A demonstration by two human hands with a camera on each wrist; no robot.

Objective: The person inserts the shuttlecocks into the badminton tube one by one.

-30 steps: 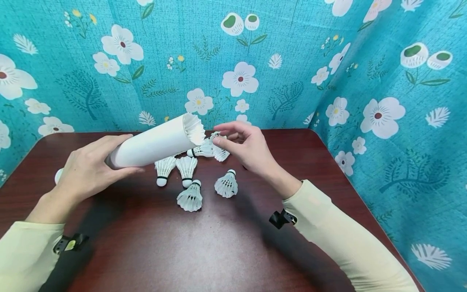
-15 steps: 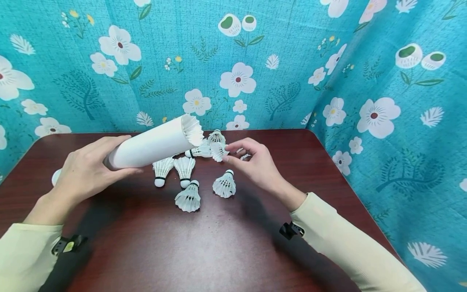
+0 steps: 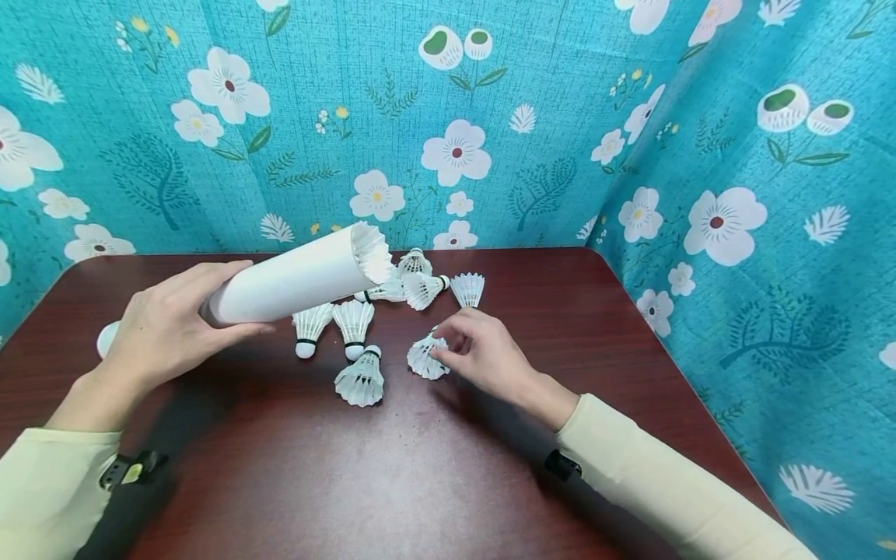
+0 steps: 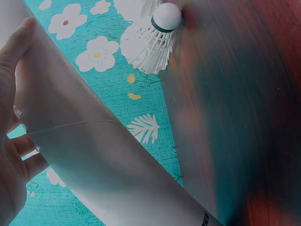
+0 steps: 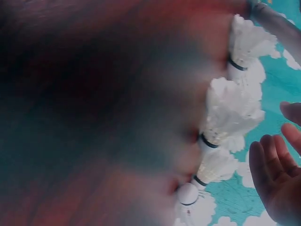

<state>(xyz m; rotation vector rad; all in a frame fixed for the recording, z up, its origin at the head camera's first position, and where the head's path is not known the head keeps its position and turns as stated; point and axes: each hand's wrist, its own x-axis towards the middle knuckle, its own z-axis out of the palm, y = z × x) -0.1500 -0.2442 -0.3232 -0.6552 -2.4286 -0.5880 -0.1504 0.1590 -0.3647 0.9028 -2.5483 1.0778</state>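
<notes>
In the head view, my left hand (image 3: 164,323) grips a white shuttlecock tube (image 3: 287,280), tilted with its far end raised to the right. White feathers (image 3: 371,253) fill that end. The left wrist view shows the tube (image 4: 99,141) slanting past the fingers of the left hand (image 4: 14,127). My right hand (image 3: 486,354) is over a feathered shuttlecock (image 3: 425,358), its thumb and forefinger beside the skirt. Viewed from the right wrist, the right hand (image 5: 282,179) has extended fingers and a gap between thumb and forefinger. Its nearest shuttlecock there is a white one (image 5: 233,110).
Several more shuttlecocks lie around: one in front (image 3: 360,379), a pair left of it, including one cork-down (image 3: 353,327), a group at the back (image 3: 423,289), and one behind the right hand (image 3: 467,289). A white round thing (image 3: 107,339) shows behind the left wrist. A floral curtain (image 3: 455,101) borders the brown table (image 3: 392,482).
My right hand has come down and nearer, from the back group to the front right shuttlecock, uncovering a shuttlecock behind it. The left hand and tube have stayed nearly still.
</notes>
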